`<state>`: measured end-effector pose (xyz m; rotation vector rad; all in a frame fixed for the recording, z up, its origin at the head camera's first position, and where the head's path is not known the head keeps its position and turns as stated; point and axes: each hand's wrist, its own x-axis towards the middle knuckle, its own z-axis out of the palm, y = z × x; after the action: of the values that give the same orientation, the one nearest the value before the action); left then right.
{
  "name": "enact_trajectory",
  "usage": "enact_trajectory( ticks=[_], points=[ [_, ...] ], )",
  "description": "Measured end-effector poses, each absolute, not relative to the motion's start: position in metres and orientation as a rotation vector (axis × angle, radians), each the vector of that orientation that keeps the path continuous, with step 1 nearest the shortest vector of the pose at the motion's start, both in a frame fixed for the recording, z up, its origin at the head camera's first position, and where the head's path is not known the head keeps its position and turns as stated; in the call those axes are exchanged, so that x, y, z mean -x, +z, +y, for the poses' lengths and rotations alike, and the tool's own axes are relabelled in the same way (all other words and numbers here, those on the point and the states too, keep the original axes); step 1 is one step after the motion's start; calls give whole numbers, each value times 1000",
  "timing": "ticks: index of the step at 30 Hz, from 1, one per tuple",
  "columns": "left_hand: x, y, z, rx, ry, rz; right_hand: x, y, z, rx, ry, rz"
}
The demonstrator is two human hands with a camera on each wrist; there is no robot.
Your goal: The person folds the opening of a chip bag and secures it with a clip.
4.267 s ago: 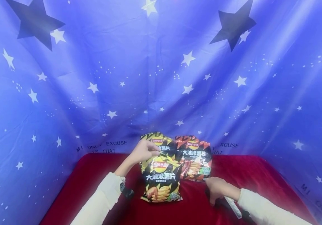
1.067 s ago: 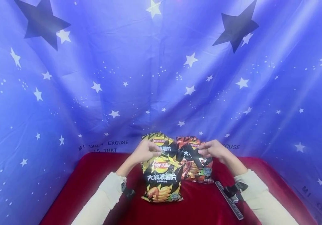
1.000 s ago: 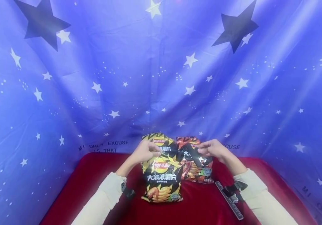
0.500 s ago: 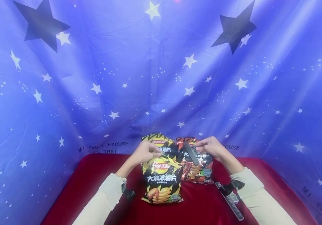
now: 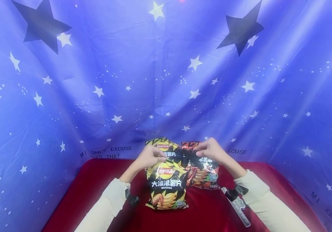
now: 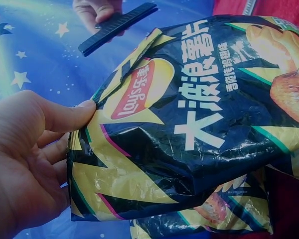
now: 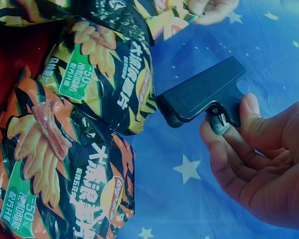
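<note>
My left hand (image 5: 149, 157) pinches the folded top edge of a black and yellow chip bag (image 5: 167, 195), thumb on the printed face. That bag stands in front of the others. A black bag clip (image 7: 204, 92) is pinched by its handles in my right hand (image 5: 213, 150), above the red and black chip bag (image 5: 202, 177). In the right wrist view the clip is apart from every bag, with its long bar pointing towards the bags. Behind the front bag, partly hidden, stands another black and yellow chip bag (image 5: 163, 141).
A grey ruler-like strip (image 5: 239, 212) with a wavy edge lies under my right wrist, partly covered by a dark wrist strap (image 5: 235, 192). Red cloth (image 5: 206, 212) covers the table. A blue starry curtain (image 5: 137, 106) hangs behind and at both sides.
My right hand has risen from the tabletop beside the strip, bringing up the black clip. Over the last second it has moved left, nearer the front bag. My left hand has kept its hold.
</note>
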<state>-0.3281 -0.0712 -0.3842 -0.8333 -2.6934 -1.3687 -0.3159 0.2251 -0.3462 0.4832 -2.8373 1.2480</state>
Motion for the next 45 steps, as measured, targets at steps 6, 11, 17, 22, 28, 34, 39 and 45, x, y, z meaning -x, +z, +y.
enact_trajectory(
  ticks=[6,11,17,22,28,34,39,45],
  points=[
    [328,-383,-72,832,-1375,-2684,317,-347,213,-529,1195,-2857],
    [328,-383,-71,824,-1396,-2686,317,-348,203,-554,1172,-2876],
    [327,-384,-71,820,-1403,-2684,317,-349,191,-547,1088,-2907],
    [327,-383,-71,838,-1390,-2679,317,-354,188,-560,1067,-2908],
    [327,-384,-71,829,-1380,-2678,317,-358,186,-555,1053,-2895],
    [328,-385,-70,834,-1360,-2673,318,-357,183,-551,1040,-2893],
    [327,-384,-71,813,-1354,-2674,318,-354,180,-555,1030,-2900],
    [327,-386,-72,822,-1329,-2677,318,-353,176,-523,976,-2928]
  ],
)
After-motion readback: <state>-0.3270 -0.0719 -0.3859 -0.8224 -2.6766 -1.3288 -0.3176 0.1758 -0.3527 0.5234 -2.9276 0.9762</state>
